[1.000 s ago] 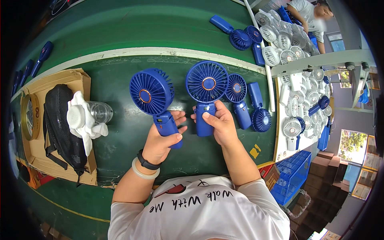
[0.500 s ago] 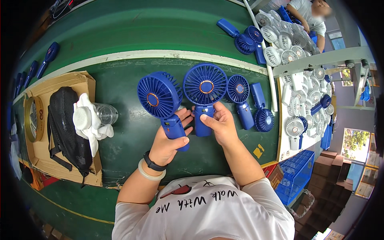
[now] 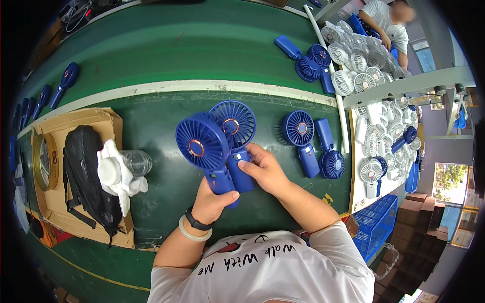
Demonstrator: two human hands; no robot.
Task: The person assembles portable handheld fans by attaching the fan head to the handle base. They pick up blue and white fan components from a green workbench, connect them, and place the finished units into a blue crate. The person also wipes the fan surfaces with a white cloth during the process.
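Two blue handheld fans are up in front of me, one in each hand. My left hand (image 3: 209, 201) is wrapped round the handle of the left fan (image 3: 201, 141), whose round grille has an orange-ringed centre. My right hand (image 3: 265, 169) grips the handle of the right fan (image 3: 241, 123), thumb on the front of the handle near a small display. The left fan's head overlaps the right fan's grille, and the two handles are side by side. To the right on the dark green table (image 3: 166, 202) lie a blue fan (image 3: 299, 129) and another, head-down blue fan (image 3: 332, 164).
At left a cardboard tray (image 3: 113, 123) holds a black mesh bag (image 3: 87, 177) and a tape roll (image 3: 44, 161). Beside it are a clear jar (image 3: 137, 162) and white cloth (image 3: 124, 187). Blue fans lie on the green belt (image 3: 202, 45); many white fans (image 3: 374, 131) and a co-worker (image 3: 386, 25) are at right.
The right fan has moved left and down, in my right hand, and now sits partly behind the left fan. My left hand's fingers have closed further round its handle. The view has shifted slightly.
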